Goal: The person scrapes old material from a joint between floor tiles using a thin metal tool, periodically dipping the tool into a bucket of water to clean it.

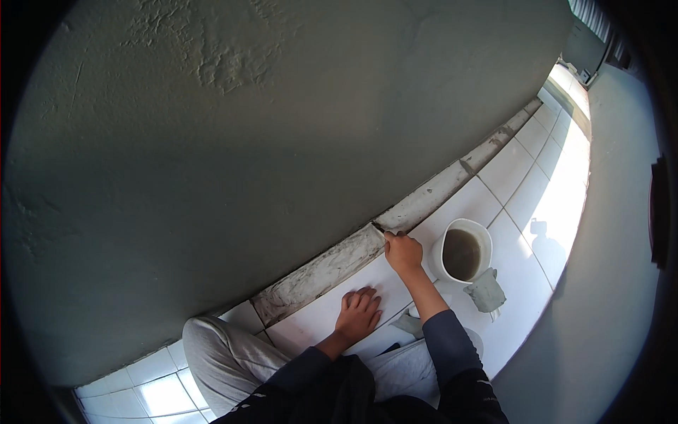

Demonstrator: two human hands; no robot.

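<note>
My right hand (404,253) is closed in front of the low strip of skirting tile (325,272) along the wall's foot. A small dark tip shows just beyond its fingers at a joint in the strip; what the fist grips is mostly hidden. Whitish smears cover the strip's face. On the white floor tile (311,328) beside the strip, my left hand (359,312) lies palm down, fingers apart, holding nothing. Just right of my right hand stands a white bucket (438,263) with murky grey-brown liquid (461,255) inside.
A grey cloth or sponge (486,291) is by the bucket's near side, and another greyish piece (409,324) lies near my leg. The grey plastered wall (247,141) rises on the left; a pale wall (621,212) bounds the right. Sunlit tiles (565,191) run far ahead.
</note>
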